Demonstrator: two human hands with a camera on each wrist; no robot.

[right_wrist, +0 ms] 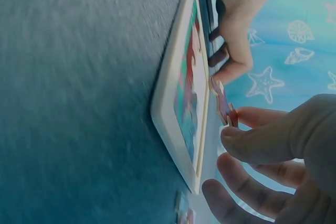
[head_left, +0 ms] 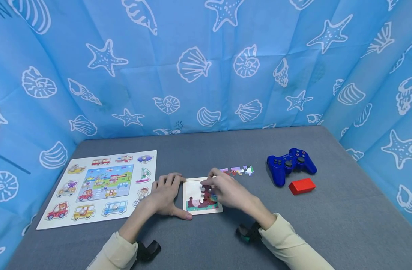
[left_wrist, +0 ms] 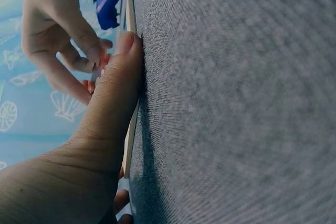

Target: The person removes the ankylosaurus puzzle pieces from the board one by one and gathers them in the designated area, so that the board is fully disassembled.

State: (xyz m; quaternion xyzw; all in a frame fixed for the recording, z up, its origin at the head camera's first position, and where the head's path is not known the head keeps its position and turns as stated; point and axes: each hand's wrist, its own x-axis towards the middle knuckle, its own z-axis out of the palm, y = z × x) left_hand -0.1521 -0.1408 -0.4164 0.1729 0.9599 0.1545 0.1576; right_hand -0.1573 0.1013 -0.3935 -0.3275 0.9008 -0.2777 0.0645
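A small wooden jigsaw tray [head_left: 203, 212] lies in front of me, with joined brown and green puzzle pieces [head_left: 200, 204] along its lower part. My left hand [head_left: 164, 195] grips the tray's left side, thumb at the near corner and fingertips at the far one. Over the tray's right half, my right hand [head_left: 229, 189] pinches a jigsaw piece [right_wrist: 224, 104] between thumb and index finger. The right wrist view shows that piece tilted just above the tray, its other fingers spread apart. In the left wrist view, my left thumb [left_wrist: 113, 85] partly covers the piece.
Several loose jigsaw pieces [head_left: 238, 171] lie beyond the tray to the right. A blue game controller [head_left: 279, 174] and a red block [head_left: 302, 186] sit farther right. At left is a large peg puzzle board [head_left: 98, 210] with vehicle pieces. A blue seashell curtain [head_left: 135, 90] hangs behind the table.
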